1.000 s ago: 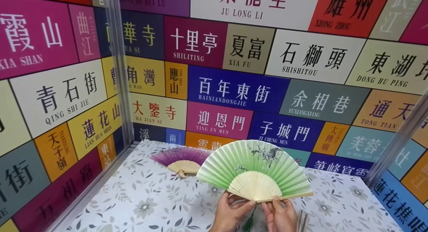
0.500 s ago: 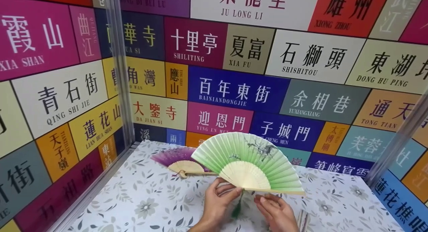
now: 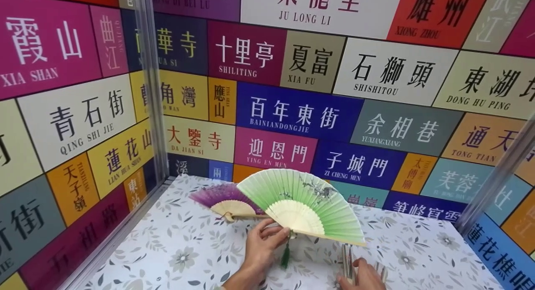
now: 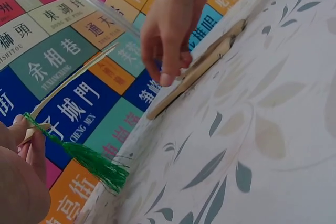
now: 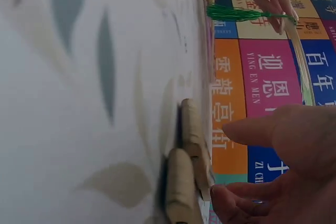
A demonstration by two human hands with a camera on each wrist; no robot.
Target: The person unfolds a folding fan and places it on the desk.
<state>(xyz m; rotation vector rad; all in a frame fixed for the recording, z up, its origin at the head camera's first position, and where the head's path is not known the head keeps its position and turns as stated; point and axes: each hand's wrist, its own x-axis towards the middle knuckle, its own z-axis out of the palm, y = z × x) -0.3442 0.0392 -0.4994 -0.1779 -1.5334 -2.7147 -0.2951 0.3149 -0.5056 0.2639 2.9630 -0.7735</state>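
Observation:
My left hand (image 3: 264,244) pinches the base of a spread green folding fan (image 3: 299,194), holding it above the table. The fan has a pale bamboo centre and a dark branch pattern; a green tassel (image 3: 285,257) dangles from its pivot. My right hand (image 3: 363,276) is low at the front right, beside closed folding fans (image 3: 347,260) lying on the tabletop. In the right wrist view its thumb and fingers are apart, fingertips right by the wooden ends of two closed fans (image 5: 180,184). From the left wrist, the green fan (image 4: 73,80) appears edge-on.
A spread purple fan (image 3: 228,200) lies at the back left of the table, partly hidden behind the green one. The floral-patterned tabletop (image 3: 184,258) meets walls (image 3: 299,110) of colourful place-name panels, with a clear corner strip (image 3: 152,85) at left.
The right hand has let go of the green fan and moved down and right to the closed fans. The left hand has carried the green fan leftward, its right side tilting lower.

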